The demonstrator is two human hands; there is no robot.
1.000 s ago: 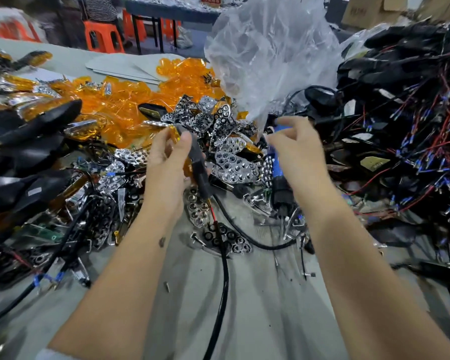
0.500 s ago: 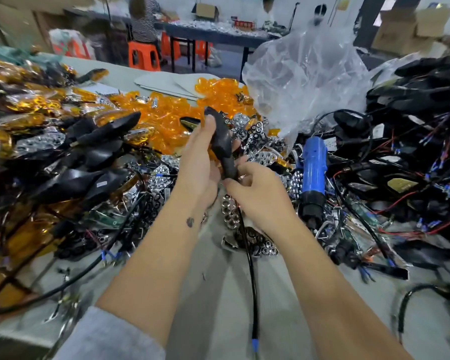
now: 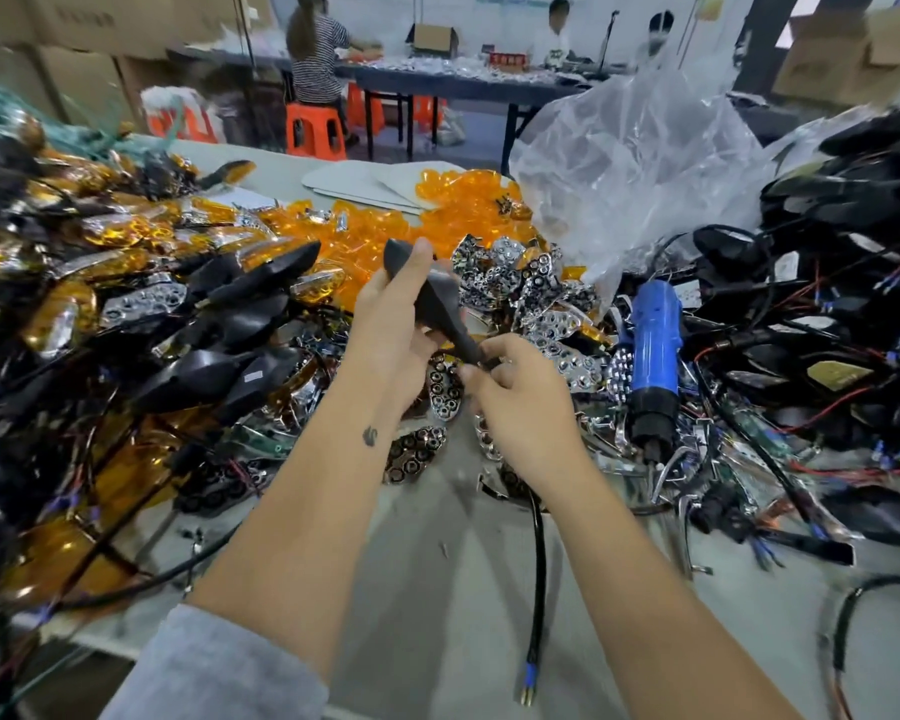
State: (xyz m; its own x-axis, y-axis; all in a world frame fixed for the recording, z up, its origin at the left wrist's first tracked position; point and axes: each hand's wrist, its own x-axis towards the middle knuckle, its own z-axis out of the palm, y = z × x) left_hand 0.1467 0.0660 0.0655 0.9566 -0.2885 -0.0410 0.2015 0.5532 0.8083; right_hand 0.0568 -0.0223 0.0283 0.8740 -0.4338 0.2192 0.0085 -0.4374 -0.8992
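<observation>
Black teardrop-shaped plastic lamp housing (image 3: 434, 299) sits in mid-air above the middle of the grey tabletop (image 3: 437, 574), held between both hands in front of the heaps of parts; its long axis runs on a slant, with the broad rounded end up, away and to the left, and the narrow stem end down and to the right, nearer the person; its shell is matt and dark, smooth, swelling at the top and tapering to a thin neck.

At the far left lies a pile of similar black housings and amber-fronted lamps (image 3: 240, 304); behind it spreads a heap of clear orange plastic lenses (image 3: 380, 226); the left hand (image 3: 391, 324) grips the broad part of the housing, fingers curled round it from the left and one fingertip laid over the rounded end; the right hand (image 3: 515, 392) pinches the narrow stem end between thumb and fingertips, just below and to the right of the left hand; a black cable (image 3: 540, 563) shows from under the right wrist and runs down over the tabletop to a blue-collared tip with bare ends; a scatter of shiny chrome reflector plates with round holes (image 3: 546, 304) lies behind and under the hands; a blue-bodied electric screwdriver (image 3: 655, 345) rests among them, to the right of the right hand, tip toward the person; a crumpled clear plastic bag (image 3: 635, 163) rises behind it; a tangle of black, red and blue wires (image 3: 827, 314) fills the right side.
</observation>
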